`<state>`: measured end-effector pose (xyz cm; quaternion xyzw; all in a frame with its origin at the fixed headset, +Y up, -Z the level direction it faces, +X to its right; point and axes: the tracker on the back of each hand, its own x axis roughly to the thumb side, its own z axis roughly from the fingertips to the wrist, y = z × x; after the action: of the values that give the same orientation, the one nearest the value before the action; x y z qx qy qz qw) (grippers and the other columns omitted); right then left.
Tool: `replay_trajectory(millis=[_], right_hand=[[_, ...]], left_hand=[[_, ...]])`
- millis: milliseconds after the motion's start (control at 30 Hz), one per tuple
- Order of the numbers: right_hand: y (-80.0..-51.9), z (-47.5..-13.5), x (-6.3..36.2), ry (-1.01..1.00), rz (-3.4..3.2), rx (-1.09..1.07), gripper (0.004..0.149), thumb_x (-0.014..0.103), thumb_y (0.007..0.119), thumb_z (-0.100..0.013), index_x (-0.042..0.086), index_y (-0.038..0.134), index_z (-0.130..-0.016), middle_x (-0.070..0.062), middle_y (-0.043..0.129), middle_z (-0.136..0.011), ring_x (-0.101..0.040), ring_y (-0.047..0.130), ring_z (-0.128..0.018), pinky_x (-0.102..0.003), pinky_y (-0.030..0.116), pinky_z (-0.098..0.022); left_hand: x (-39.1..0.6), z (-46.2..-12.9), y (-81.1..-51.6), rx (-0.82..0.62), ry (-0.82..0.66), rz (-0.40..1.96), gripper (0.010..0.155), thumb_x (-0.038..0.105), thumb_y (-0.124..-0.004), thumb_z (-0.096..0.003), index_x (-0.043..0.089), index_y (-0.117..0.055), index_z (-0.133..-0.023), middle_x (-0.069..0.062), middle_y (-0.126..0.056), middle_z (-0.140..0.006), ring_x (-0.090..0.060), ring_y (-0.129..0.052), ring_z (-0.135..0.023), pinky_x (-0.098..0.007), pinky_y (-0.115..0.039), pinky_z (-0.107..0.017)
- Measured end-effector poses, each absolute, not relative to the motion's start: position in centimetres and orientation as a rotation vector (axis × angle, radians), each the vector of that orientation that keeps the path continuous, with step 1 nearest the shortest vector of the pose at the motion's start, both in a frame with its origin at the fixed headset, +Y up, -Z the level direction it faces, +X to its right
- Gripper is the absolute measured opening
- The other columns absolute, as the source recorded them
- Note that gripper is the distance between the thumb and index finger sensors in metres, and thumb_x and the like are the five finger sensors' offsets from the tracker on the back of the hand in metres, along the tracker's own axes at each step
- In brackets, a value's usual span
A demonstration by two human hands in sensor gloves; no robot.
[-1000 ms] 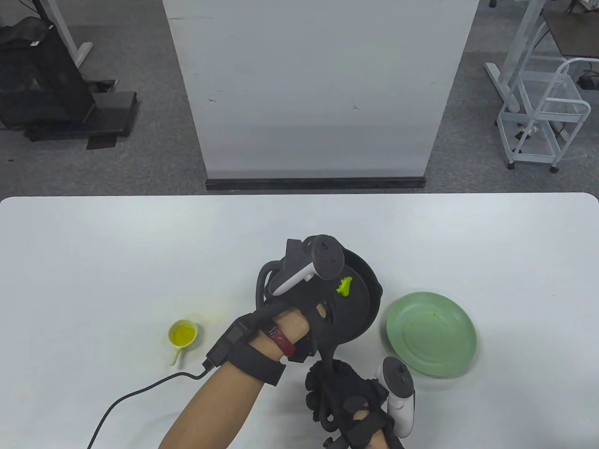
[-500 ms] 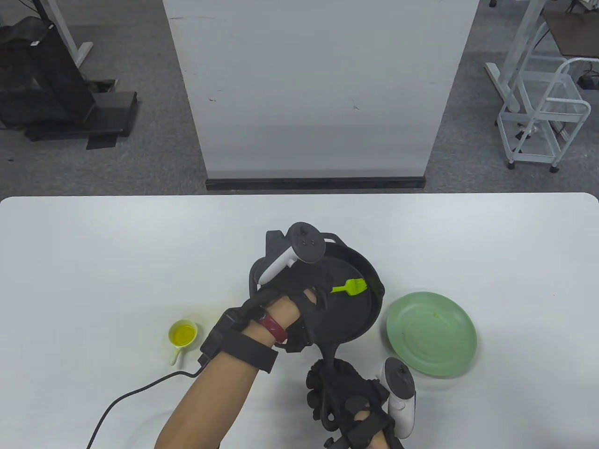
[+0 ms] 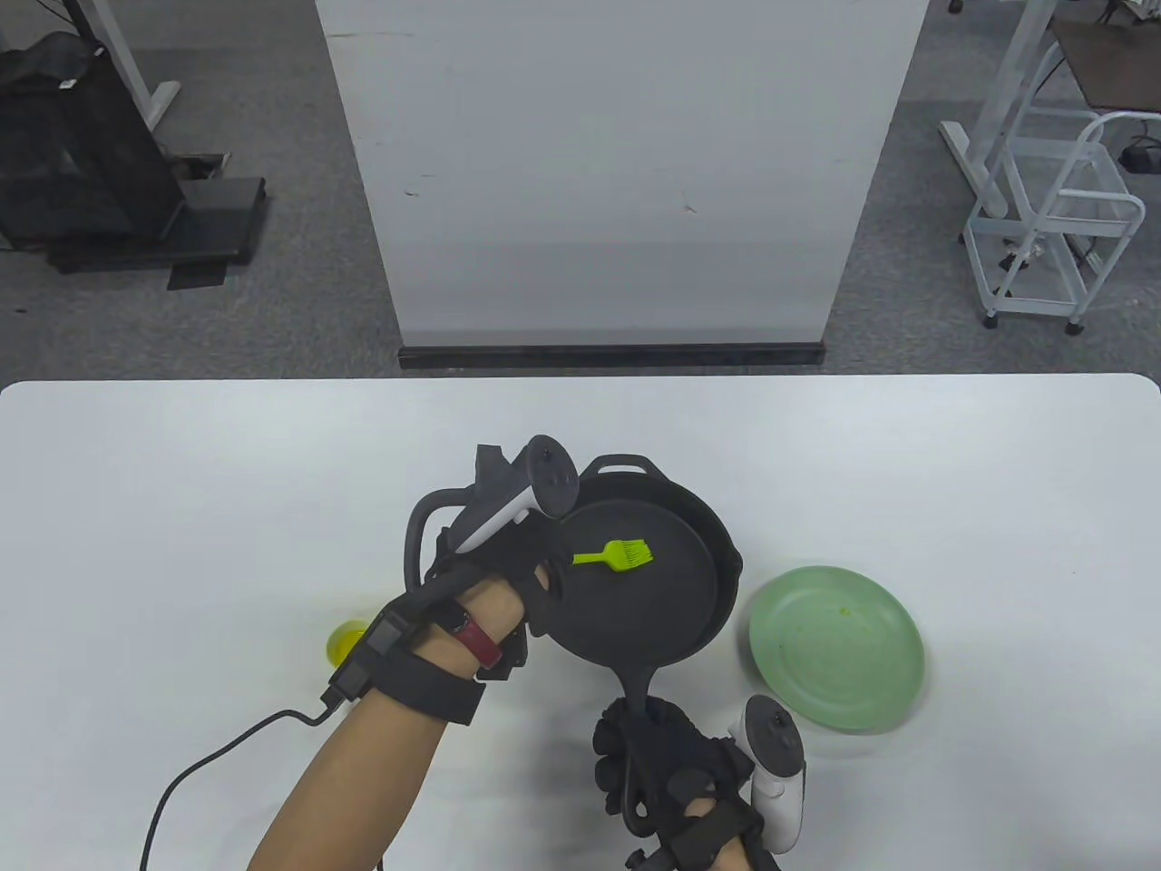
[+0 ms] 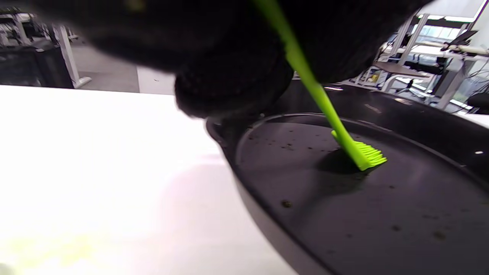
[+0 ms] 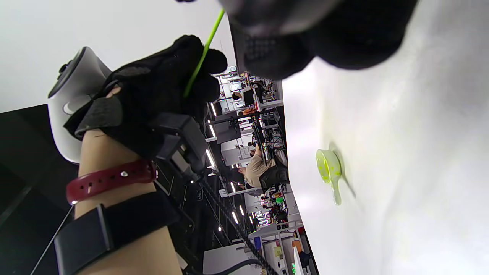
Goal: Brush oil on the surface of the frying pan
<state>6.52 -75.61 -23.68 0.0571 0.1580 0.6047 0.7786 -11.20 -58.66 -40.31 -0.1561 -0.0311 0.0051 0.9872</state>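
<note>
Since the earlier frames my left hand (image 3: 494,581) had drawn back toward the left edge of the frying pan (image 3: 648,576), taking the green brush (image 3: 617,555) with it from the right side of the pan floor to its middle. At far left, the small cup of yellow oil (image 5: 328,168) sat on the table (image 3: 181,472), partly hidden behind my left wrist in the table view. My left fingers pinched the brush's thin handle, and in the left wrist view the bristles touched the dark pan floor. I judged the brushing well under way, with the near part of the floor perhaps not yet covered; no oil sheen showed clearly. Nearer, my right hand (image 3: 676,771) gripped the pan's handle, steadying it. At right lay a green plate (image 3: 834,649), just beside the pan.
</note>
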Motion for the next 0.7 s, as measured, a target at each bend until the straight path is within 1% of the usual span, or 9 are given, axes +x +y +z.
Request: replay_trajectory(millis=[100, 300, 367, 433, 567, 700], right_hand=[[-75.6, -23.7, 6.5, 0.343, 1.306, 0.12, 0.054, 0.037, 0.063, -0.048, -0.002, 0.052, -0.084, -0.024, 0.07, -0.073, -0.02, 0.092, -0.041, -0.026, 0.087, -0.024], [-75.6, -23.7, 6.5, 0.342, 1.307, 0.116, 0.054, 0.037, 0.063, -0.048, -0.002, 0.052, -0.084, -0.024, 0.07, -0.073, -0.02, 0.092, -0.041, -0.027, 0.087, -0.024], [-75.7, -23.6, 6.5, 0.341, 1.307, 0.114, 0.054, 0.037, 0.063, -0.048, -0.002, 0.052, -0.084, -0.024, 0.07, -0.073, -0.02, 0.092, -0.041, -0.027, 0.087, -0.024], [-75.7, -23.7, 6.6, 0.34, 1.309, 0.111, 0.054, 0.037, 0.063, -0.048, -0.002, 0.052, -0.084, -0.024, 0.07, -0.074, -0.02, 0.092, -0.041, -0.027, 0.087, -0.024], [-75.7, -23.7, 6.6, 0.335, 1.314, 0.104, 0.054, 0.037, 0.063, -0.048, -0.002, 0.052, -0.084, -0.024, 0.07, -0.074, -0.02, 0.091, -0.041, -0.027, 0.086, -0.024], [-75.7, -23.7, 6.7, 0.333, 1.316, 0.099, 0.054, 0.037, 0.063, -0.048, -0.002, 0.051, -0.085, -0.024, 0.07, -0.074, -0.02, 0.091, -0.041, -0.027, 0.086, -0.024]], left_hand=[[-11.6, -40.0, -58.4, -0.299, -0.041, -0.046, 0.05, 0.05, -0.079, -0.0459, 0.013, -0.09, -0.078, -0.004, -0.103, -0.043, -0.021, -0.095, -0.008, -0.039, -0.085, -0.007], [-12.0, -39.3, -57.6, -0.237, -0.01, -0.171, 0.049, 0.052, -0.079, -0.0456, 0.013, -0.094, -0.073, -0.002, -0.104, -0.038, -0.021, -0.094, -0.006, -0.039, -0.085, -0.005], [-12.0, -38.9, -57.2, -0.204, -0.011, -0.196, 0.048, 0.051, -0.08, -0.0455, 0.013, -0.093, -0.072, -0.002, -0.103, -0.038, -0.02, -0.094, -0.006, -0.039, -0.085, -0.005], [-12.0, -38.5, -56.7, -0.16, -0.026, -0.209, 0.047, 0.048, -0.081, -0.0456, 0.013, -0.092, -0.074, -0.001, -0.103, -0.038, -0.02, -0.094, -0.006, -0.039, -0.085, -0.006], [-11.6, -37.2, -55.4, -0.103, -0.059, -0.195, 0.044, 0.041, -0.081, -0.0466, 0.013, -0.088, -0.08, -0.004, -0.101, -0.046, -0.022, -0.093, -0.013, -0.04, -0.084, -0.011], [-10.6, -35.5, -54.2, -0.032, -0.08, -0.269, 0.044, 0.037, -0.081, -0.047, 0.013, -0.086, -0.084, -0.005, -0.1, -0.05, -0.023, -0.093, -0.017, -0.041, -0.084, -0.015]])
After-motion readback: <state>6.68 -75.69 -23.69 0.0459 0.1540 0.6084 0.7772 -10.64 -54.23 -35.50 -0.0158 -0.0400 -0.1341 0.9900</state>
